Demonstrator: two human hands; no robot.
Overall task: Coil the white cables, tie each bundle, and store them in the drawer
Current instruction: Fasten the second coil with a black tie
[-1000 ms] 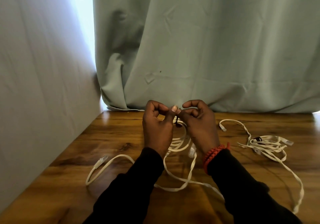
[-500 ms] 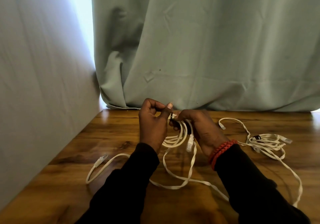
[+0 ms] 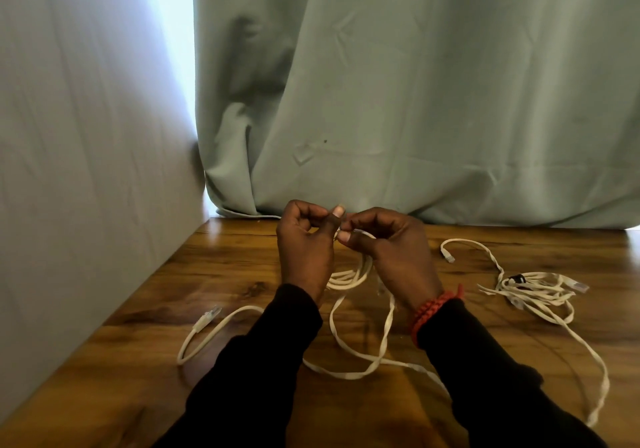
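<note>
Both hands meet above the far middle of the wooden table (image 3: 242, 274), thumbs nearly touching. The left hand (image 3: 304, 250) has its fingers curled in with the thumb raised against the top of the white cable (image 3: 349, 276); the right hand (image 3: 394, 250) pinches the same spot from the other side. What exactly sits between the thumbs, a tie or only the cable's own turn, is hidden by the fingers, so I cannot tell. From that pinch the coiled loops hang straight down toward the person, long axis running near to far, and the loose tail trails on along the table to the left, ending in a connector (image 3: 207, 317). The bundle thus lies below and between the two hands, equally close to both, so either could slide down to wrap it. A second cable (image 3: 533, 291), already gathered with a dark tie on it, rests well to the right, nearer the right hand. No drawer is in view.
</note>
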